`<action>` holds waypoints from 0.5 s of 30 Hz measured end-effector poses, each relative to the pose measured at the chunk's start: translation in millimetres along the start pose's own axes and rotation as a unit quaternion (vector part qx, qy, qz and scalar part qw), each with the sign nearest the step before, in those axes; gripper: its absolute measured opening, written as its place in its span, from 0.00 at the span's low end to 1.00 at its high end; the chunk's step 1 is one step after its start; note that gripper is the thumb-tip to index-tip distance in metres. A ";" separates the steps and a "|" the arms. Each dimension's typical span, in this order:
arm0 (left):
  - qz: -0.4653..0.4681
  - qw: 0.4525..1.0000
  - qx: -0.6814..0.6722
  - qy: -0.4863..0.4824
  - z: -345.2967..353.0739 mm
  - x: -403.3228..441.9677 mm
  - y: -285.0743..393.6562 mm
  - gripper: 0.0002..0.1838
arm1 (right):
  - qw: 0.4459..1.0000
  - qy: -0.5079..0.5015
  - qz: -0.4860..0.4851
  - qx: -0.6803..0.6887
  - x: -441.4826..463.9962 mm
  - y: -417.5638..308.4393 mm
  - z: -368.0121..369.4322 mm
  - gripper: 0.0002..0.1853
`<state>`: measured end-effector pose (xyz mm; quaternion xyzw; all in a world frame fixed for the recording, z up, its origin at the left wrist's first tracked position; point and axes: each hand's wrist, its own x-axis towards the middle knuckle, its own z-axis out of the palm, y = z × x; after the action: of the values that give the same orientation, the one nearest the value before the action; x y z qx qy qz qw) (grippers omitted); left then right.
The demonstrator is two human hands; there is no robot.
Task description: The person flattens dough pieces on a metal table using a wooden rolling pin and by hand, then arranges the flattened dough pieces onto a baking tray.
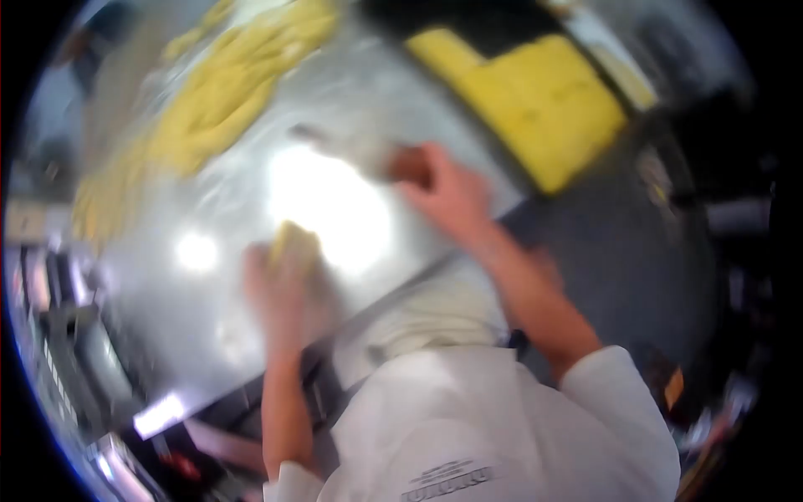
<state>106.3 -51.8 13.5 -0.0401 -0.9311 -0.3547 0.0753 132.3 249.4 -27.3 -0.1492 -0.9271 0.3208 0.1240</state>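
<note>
My left hand (284,293) is closed around a small piece of yellow dough (294,241), low over the metal table near its front edge. My right hand (452,192) grips a tool by its reddish-brown handle (410,165). A pale, flat blade seems to reach left from that handle, but motion blurs it too much to tell its kind. Further back on the left, a long, lumpy mass of yellow dough (222,105) lies on the table. The tool and the dough piece are apart.
At the back right, a black tray (502,25) holds a thick yellow slab (548,109) with a notch out of its far corner. The shiny metal table (226,293) has a strong light reflection. Its front edge runs close to my white apron (435,402).
</note>
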 end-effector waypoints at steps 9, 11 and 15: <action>0.177 0.975 0.116 0.068 36.7 -27.5 -16.4 0.41 | 0.999 -0.029 -0.013 0.003 -12.4 10.1 -19.9 0.34; 0.138 0.982 0.115 0.067 37.3 -18.3 -20.5 0.44 | 0.999 -0.037 -0.028 0.019 -5.3 7.3 -15.4 0.33; 0.050 0.996 0.071 -0.007 71.2 -11.2 -22.3 0.45 | 1.000 -0.006 -0.016 -0.012 -8.0 1.1 -13.9 0.34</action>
<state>106.5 -21.2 -55.5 -0.0840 -0.9512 -0.2831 0.0890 144.4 255.1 -18.5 -0.1338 -0.9338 0.3086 0.1217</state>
